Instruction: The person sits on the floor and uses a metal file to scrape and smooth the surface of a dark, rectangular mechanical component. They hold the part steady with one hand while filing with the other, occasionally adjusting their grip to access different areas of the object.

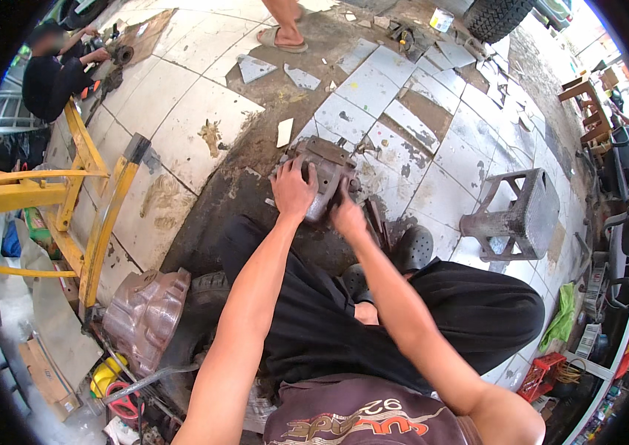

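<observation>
A grey, grimy metal housing (327, 156), which looks like a gearbox casing, sits on the dark, dirty floor in front of my crossed legs. Over its left side lies my left hand (296, 187), fingers bent around the casing and gripping it. My right hand (346, 213) is at the housing's right side, fingers curled in close against it. What those fingers hold, if anything, is hidden. Beside my right wrist, dark flat metal pieces (377, 221) rest near my grey clog (413, 248).
A worn grey plastic stool (522, 215) lies on its side at right. Left are a yellow metal frame (99, 222) and a large metal bell-shaped casting (147, 315). Broken tiles (373, 81) cover the floor ahead. Another person (51, 74) sits far left; a sandalled foot (285, 38) stands ahead.
</observation>
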A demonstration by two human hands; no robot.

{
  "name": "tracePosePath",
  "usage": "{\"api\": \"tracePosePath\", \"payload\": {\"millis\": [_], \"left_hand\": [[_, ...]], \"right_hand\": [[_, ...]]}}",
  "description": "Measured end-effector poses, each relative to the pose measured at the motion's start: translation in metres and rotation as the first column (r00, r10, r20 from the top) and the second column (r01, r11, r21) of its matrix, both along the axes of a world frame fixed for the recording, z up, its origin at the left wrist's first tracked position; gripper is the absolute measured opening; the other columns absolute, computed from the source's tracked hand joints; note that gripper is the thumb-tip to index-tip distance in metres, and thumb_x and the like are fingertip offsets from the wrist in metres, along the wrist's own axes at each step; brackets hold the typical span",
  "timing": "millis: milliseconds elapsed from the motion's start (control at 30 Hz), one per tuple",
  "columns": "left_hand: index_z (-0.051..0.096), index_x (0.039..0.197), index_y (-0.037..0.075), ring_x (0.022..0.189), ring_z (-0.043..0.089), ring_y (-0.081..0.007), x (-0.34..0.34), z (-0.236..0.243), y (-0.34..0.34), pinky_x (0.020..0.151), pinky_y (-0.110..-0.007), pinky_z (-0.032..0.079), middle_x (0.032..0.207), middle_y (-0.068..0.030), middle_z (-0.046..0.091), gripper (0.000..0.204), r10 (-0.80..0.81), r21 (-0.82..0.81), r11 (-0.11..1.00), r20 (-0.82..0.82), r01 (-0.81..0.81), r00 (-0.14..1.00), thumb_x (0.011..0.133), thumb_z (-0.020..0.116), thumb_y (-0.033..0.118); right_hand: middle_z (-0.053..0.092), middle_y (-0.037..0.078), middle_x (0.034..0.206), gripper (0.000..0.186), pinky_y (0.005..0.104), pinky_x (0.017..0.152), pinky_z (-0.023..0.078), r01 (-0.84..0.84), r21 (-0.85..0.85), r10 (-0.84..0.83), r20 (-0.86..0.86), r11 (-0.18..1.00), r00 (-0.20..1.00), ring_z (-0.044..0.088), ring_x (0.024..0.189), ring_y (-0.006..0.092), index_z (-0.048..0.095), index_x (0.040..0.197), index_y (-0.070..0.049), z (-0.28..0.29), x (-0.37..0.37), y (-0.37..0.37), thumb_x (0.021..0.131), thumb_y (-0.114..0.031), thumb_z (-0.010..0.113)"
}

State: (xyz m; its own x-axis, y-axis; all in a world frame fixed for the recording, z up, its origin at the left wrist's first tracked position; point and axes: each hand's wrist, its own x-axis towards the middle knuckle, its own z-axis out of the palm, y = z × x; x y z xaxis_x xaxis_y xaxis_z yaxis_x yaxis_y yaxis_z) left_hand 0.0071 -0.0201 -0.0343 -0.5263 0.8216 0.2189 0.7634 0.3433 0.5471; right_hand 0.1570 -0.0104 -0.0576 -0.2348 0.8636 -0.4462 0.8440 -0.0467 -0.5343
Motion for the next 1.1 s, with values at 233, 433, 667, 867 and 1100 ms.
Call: {"api": "tracePosePath", "payload": {"millis": [233,433,667,867,1100], "left_hand": [[0.066,0.122,0.009,0.117,0.058,-0.0354,-0.002,-0.001,-0.003,0.101,-0.053,0.041,0.123,-0.0151,0.065,0.038,0.002,-0.008,1.000,-0.007,-0.002,1.000,0.096,0.057,0.034],[0.066,0.123,0.010,0.116,0.058,-0.0354,-0.008,-0.002,-0.005,0.101,-0.052,0.041,0.120,-0.0150,0.066,0.037,0.000,0.003,1.000,-0.003,0.000,1.000,0.096,0.057,0.033],[0.066,0.122,0.009,0.118,0.058,-0.0370,-0.005,-0.001,-0.006,0.101,-0.052,0.042,0.124,-0.0174,0.065,0.036,0.015,-0.011,1.000,0.019,-0.015,1.000,0.096,0.057,0.032],[0.066,0.121,0.008,0.116,0.059,-0.0357,-0.006,-0.006,-0.003,0.101,-0.054,0.042,0.119,-0.0160,0.067,0.036,0.010,0.021,1.000,-0.010,-0.010,1.000,0.096,0.055,0.032],[0.064,0.125,0.010,0.117,0.058,-0.0364,-0.002,-0.002,-0.003,0.103,-0.057,0.039,0.123,-0.0162,0.065,0.038,0.010,0.007,1.000,0.007,-0.010,1.000,0.096,0.056,0.033]], "right_hand": [[0.068,0.034,0.097,0.090,0.0567,0.084,0.054,-0.054,0.031,0.053,0.010,0.998,0.999,0.068,0.094,0.0490,0.007,0.161,-0.028,0.000,0.000,0.019,0.088,-0.020,0.059],[0.068,0.034,0.098,0.093,0.0551,0.084,0.054,-0.069,-0.029,0.072,0.116,0.997,0.991,0.069,0.094,0.0481,0.002,0.161,-0.027,0.006,-0.007,-0.009,0.087,-0.021,0.058],[0.067,0.037,0.103,0.099,0.0563,0.083,0.054,-0.081,-0.055,0.084,0.053,0.995,0.995,0.068,0.094,0.0507,-0.008,0.160,-0.028,-0.007,-0.009,-0.026,0.086,-0.021,0.058],[0.068,0.033,0.103,0.093,0.0560,0.086,0.053,-0.031,-0.043,0.032,0.015,0.999,0.999,0.068,0.098,0.0473,0.001,0.160,-0.031,-0.012,-0.003,-0.008,0.088,-0.030,0.060],[0.068,0.034,0.095,0.094,0.0557,0.077,0.054,-0.051,0.022,0.050,0.047,0.998,0.998,0.069,0.089,0.0465,-0.002,0.160,-0.023,-0.007,-0.002,0.011,0.089,-0.024,0.059]]}}
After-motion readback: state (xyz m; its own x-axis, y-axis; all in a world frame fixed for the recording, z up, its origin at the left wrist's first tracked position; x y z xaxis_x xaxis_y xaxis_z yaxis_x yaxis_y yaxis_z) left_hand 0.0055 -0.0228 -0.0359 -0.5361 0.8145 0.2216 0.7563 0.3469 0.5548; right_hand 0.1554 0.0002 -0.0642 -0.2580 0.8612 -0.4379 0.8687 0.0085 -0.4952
